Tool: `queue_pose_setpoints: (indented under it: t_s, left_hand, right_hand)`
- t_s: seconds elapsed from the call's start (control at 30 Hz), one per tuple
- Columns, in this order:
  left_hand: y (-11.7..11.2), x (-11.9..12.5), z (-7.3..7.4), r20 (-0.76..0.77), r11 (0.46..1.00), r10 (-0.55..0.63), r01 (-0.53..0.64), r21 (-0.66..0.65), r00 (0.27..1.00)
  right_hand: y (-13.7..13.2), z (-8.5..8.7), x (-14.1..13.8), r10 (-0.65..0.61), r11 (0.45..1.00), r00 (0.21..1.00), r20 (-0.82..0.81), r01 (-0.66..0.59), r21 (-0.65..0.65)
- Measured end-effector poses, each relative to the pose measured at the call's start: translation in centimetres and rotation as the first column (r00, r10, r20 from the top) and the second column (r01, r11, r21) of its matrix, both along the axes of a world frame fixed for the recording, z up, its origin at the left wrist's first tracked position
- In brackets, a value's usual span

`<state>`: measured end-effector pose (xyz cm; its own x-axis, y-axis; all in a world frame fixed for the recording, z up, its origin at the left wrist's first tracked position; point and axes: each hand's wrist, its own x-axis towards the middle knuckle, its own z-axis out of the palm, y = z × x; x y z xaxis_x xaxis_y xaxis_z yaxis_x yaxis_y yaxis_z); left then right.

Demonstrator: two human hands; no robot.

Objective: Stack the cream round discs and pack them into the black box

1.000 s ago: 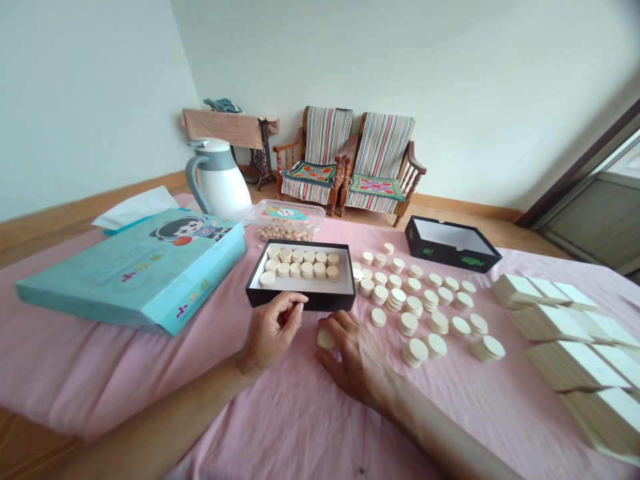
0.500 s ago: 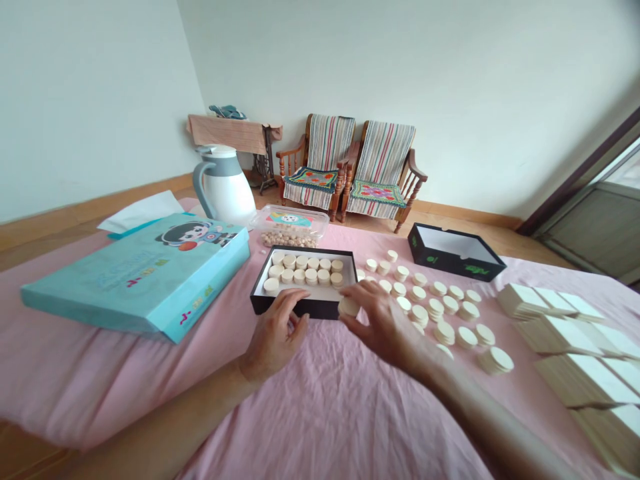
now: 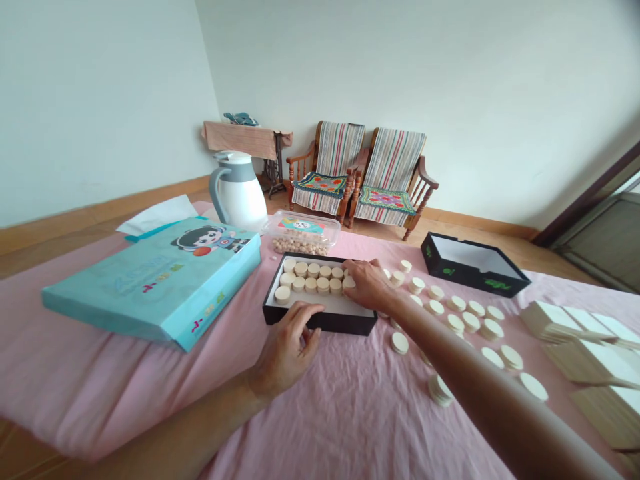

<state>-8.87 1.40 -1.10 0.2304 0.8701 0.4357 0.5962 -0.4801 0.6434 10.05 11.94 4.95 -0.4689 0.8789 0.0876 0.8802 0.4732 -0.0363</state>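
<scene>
A black box [image 3: 320, 321] with a white inside stands on the pink cloth, with rows of round wooden discs [image 3: 311, 285] stacked along its back and left. My left hand [image 3: 285, 350] is at the box's front wall, fingers over the rim and thumb outside, holding it. My right hand [image 3: 367, 283] reaches into the right end of the box, its fingers closed around a stack of wooden discs [image 3: 349, 283] at the end of a row. That stack is partly hidden by the fingers.
Loose disc stacks [image 3: 470, 322] spread to the right, with square wooden pieces [image 3: 583, 333] beyond. A black lid-like box [image 3: 475, 263] lies behind them. A clear tub [image 3: 303, 233] of small beads, a white jug [image 3: 243, 197] and a blue carton [image 3: 150, 283] stand back and left.
My right hand has carried a disc stack from beside the box's front right corner up into its right end. My left hand stays at the front wall. The view has shifted slightly.
</scene>
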Motion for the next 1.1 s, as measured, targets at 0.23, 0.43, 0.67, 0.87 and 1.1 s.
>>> queue_pose_setpoints:
  t_s: [0.23,0.43,0.67,0.87,1.1]
  left_hand:
    - [0.0,-0.1,0.1,-0.002,1.000,-0.011,0.011,-0.007,1.000]
    - [-0.1,-0.1,0.1,0.000,1.000,-0.010,0.010,-0.011,1.000]
    - [-0.1,0.0,0.2,-0.006,1.000,-0.006,0.006,-0.001,1.000]
    - [-0.1,0.0,0.2,0.000,1.000,-0.010,0.010,-0.019,1.000]
    - [-0.1,-0.1,0.3,0.006,1.000,-0.013,0.013,-0.027,1.000]
  right_hand:
    - [0.0,-0.4,-0.4,-0.023,1.000,1.000,0.018,0.023,0.011]
    - [0.0,-0.8,0.1,-0.014,1.000,1.000,-0.012,0.015,0.024]
    - [0.1,-1.1,0.4,-0.013,1.000,0.999,-0.039,0.014,0.028]
    - [0.3,-0.1,1.0,-0.033,0.996,0.994,-0.106,0.041,0.076]
    - [-1.1,2.0,1.0,0.086,0.994,0.996,0.009,-0.086,-0.071]
